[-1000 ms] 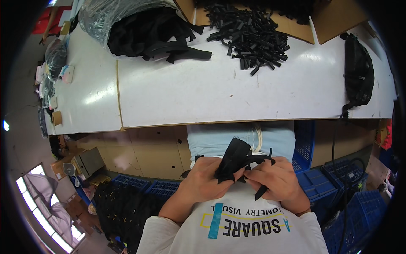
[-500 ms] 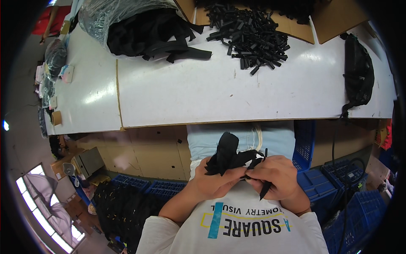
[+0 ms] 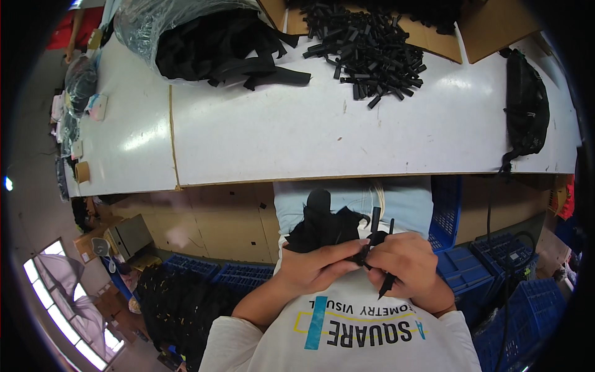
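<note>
Over my lap, my left hand (image 3: 313, 266) is closed around a bunch of black fabric strips (image 3: 325, 226) that fan out above its fingers. Close beside it, my right hand (image 3: 406, 260) pinches a narrow black strap (image 3: 387, 286), whose pointed end hangs below the fingers. Between the two hands a small dark stick-shaped piece (image 3: 375, 220) stands upright, and a thinner black one rises beside it. Thumbs and fingertips of both hands almost meet there. What exactly they grip at the meeting point is hidden.
On the white table (image 3: 260, 136) lie a pile of small black plastic pieces (image 3: 378, 56), a clear bag (image 3: 139, 31) of black fabric strips, and a black mesh bag (image 3: 525, 105). A cardboard box (image 3: 496, 28) stands behind. Blue crates (image 3: 455, 270) sit below, right.
The fabric bunch in my left hand has spread and tilted left. The small stick-shaped piece now stands up between the hands. My right fingers have shifted slightly on the strap.
</note>
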{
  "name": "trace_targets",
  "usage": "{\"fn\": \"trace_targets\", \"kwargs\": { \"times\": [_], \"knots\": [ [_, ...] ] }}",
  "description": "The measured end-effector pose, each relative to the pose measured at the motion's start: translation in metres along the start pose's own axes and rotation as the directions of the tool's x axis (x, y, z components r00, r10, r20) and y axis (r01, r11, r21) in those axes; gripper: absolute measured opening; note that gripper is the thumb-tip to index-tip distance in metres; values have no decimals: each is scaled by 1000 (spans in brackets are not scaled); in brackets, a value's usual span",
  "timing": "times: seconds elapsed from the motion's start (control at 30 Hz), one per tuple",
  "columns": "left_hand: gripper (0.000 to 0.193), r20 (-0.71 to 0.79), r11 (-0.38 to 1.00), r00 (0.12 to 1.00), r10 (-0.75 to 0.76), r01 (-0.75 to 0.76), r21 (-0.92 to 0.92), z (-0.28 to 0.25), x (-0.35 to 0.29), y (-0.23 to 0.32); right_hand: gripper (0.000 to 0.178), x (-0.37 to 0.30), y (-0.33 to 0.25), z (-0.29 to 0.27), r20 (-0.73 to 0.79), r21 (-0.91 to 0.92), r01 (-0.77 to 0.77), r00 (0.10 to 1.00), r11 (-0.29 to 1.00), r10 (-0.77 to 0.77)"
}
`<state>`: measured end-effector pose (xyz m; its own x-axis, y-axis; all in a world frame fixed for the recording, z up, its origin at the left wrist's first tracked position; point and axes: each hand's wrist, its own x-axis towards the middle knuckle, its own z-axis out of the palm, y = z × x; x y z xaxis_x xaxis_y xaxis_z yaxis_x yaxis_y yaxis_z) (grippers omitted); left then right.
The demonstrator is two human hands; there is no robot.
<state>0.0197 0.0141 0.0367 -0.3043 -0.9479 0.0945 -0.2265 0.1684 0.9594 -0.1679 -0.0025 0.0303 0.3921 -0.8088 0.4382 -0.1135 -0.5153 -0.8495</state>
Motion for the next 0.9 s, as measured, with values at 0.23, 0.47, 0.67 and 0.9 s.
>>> {"fn": "trace_targets", "kwargs": {
  "times": [0.23, 0.47, 0.67, 0.9],
  "knots": [
    [18, -45, 995, 999, 16, -21, -95, 6, -4, -3, 24, 6, -5, -1, 8, -70, 63, 998, 996, -62],
    [18, -70, 987, 997, 13, -24, -157, 9, 0, 3, 26, 4, -5, 0, -1, -62, 48, 999, 997, -48],
    [21, -44, 978, 999, 2, -11, -207, 11, -4, 1, 24, 4, -6, -1, 20, -63, 30, 999, 998, -29],
    [21, -63, 980, 998, 16, -28, -199, 14, -5, -1, 25, 4, -5, -3, 51, -64, 26, 998, 998, -23]
  ]
}}
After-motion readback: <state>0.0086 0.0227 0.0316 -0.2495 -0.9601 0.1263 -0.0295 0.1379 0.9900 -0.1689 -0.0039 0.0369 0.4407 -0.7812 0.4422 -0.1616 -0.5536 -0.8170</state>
